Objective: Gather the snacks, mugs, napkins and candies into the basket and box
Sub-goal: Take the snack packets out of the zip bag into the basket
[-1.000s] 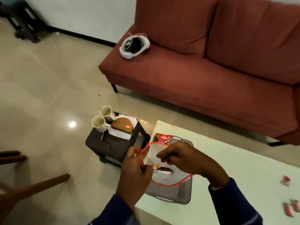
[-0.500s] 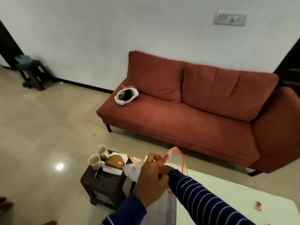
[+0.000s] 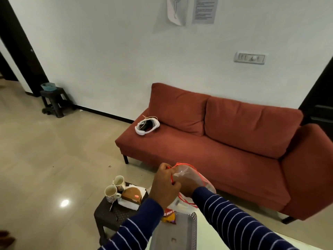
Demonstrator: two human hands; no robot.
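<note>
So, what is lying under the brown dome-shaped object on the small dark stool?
White napkins lie under the brown dome-shaped object, showing past its edges. How many, and anything directly beneath it, is covered.

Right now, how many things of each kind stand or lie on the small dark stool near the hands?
White patterned ceramic mugs: 2
Brown domed wooden holder: 1
White paper napkin stack: 1
Total: 4
</note>
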